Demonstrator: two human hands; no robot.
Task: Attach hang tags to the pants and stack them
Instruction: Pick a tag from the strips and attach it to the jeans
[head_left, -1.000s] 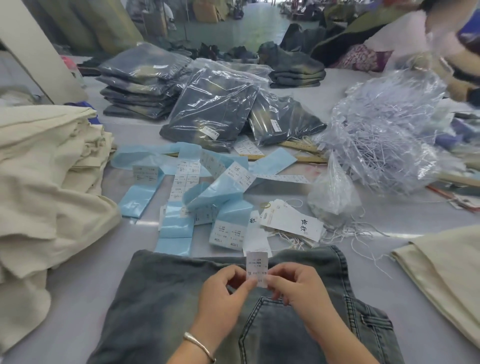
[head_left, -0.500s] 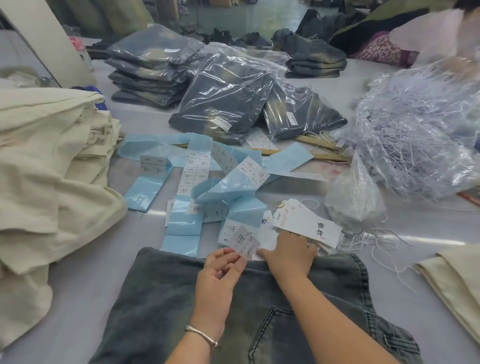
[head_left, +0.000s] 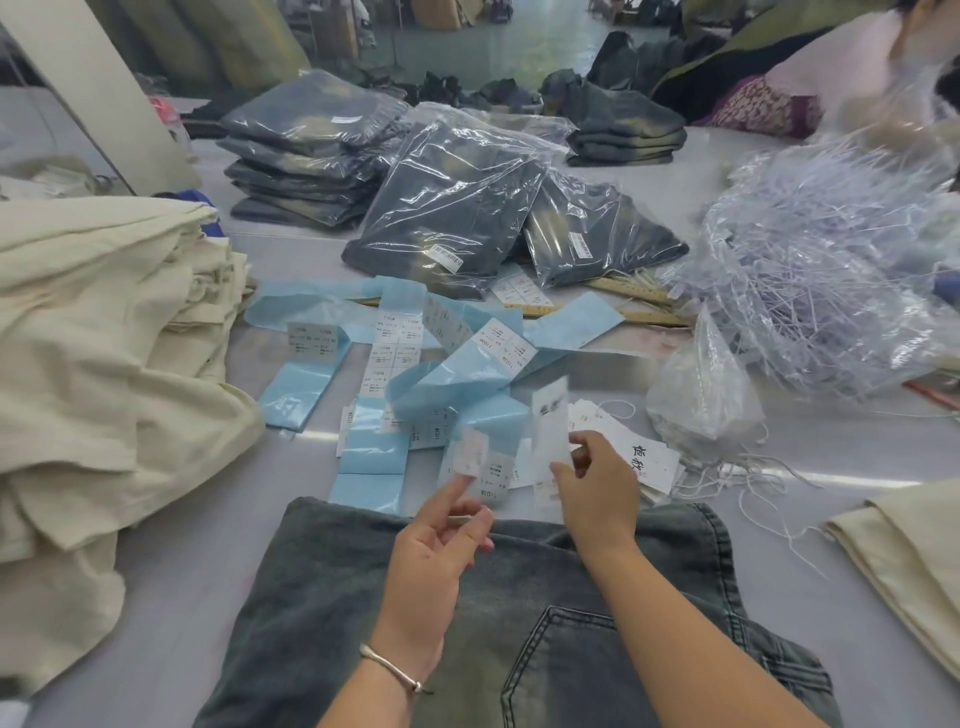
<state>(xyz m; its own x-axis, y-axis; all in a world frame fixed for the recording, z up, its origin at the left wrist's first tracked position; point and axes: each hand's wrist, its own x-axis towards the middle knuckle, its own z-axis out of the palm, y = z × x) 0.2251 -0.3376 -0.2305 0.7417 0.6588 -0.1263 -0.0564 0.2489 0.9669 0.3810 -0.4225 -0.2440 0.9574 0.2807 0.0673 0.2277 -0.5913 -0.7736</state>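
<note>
At the far left of the worktop (head_left: 197, 561) lies a big heap of folded cream cloth (head_left: 98, 332), and behind it stands a stack of bagged dark pants (head_left: 306, 156). In the middle, light blue paper strips (head_left: 374, 400) with white printed labels are scattered, some over each other, and beyond them two more pants in clear bags (head_left: 452, 208) lean on each other. Near the bottom, dark grey denim pants (head_left: 322, 597) lie flat, with a back pocket showing near the right forearm. The left hand (head_left: 431, 556), with a thin bracelet (head_left: 392, 667) on the wrist, is above the waist edge of the pants; a small white sticker (head_left: 471, 451) sits at the tip of its raised finger, but blur hides how the grip holds it, so I cannot tell if it is pinched or only stuck. The right hand (head_left: 597, 493) is just beside, its grip pinching a long white hang tag (head_left: 549, 421) held upright and blurred. Under this hand lies a pile of hang tags (head_left: 641, 457) with white strings, near a small clear bag (head_left: 706, 395). Further right is a large tangle of clear plastic ties (head_left: 810, 270), and at the right edge another folded cream cloth (head_left: 914, 561)
</note>
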